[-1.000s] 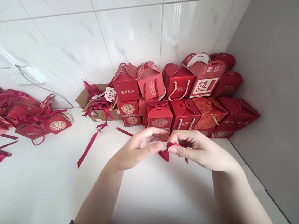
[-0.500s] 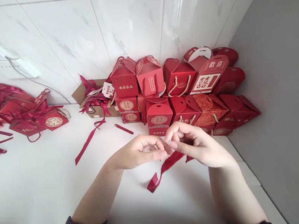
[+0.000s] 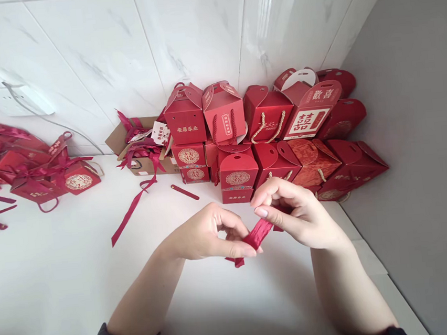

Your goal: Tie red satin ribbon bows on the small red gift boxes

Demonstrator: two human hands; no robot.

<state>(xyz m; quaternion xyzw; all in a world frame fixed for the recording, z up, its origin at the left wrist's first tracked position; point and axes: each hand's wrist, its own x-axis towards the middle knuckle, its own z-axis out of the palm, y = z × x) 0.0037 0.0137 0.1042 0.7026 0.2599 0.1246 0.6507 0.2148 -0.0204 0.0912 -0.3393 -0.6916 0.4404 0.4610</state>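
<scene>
A dark red ribbon (image 3: 260,232) is stretched between my two hands over the white table. My left hand (image 3: 218,236) pinches it between thumb and fingers, and a loose end dangles below that grip. My right hand (image 3: 291,213) is closed on the ribbon's upper part, thumb against the fingertips. Another bit of ribbon shows under the right hand; how it joins is hidden. Just behind my hands stands a red gift box (image 3: 239,176) with a round gold emblem.
Several red gift boxes (image 3: 269,113) are stacked against the tiled wall. A cardboard box (image 3: 144,167) holds ribbons and tags, with a ribbon (image 3: 133,213) trailing out. A small red strip (image 3: 185,191) lies nearby. More ribboned boxes (image 3: 39,188) are heaped at left; a grey panel (image 3: 413,170) borders the right.
My left hand, earlier beside the ribbon, now grips it. The ribbon is pulled taut between the hands, and its loose end has drawn up. The boxes stay where they were.
</scene>
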